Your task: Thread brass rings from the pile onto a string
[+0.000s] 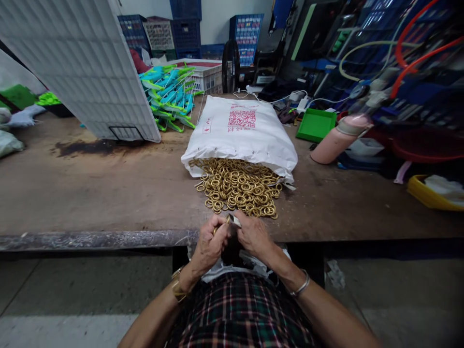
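My left hand [210,243] is closed on a brass-coloured ring [227,220], pinched between thumb and fingers near the table's front edge. In my right hand [256,237] is a small knife-like tool [236,221], with a pale part and a dark tip that meets or nearly meets the ring; its grip is hidden by my fingers. Just beyond both hands lies a heap of brass-coloured rings [239,186]. They spill from the mouth of a white woven sack [213,125] lying on its side, printed with a red code.
A tall white ribbed panel [90,63] stands at left, beside stacked turquoise-and-green plastic pieces [168,94]. To the right are a green tray [316,124], a pink bottle [339,140] and a yellow tray [431,195]. A fan [230,65] and crates [185,31] stand behind the table [108,193].
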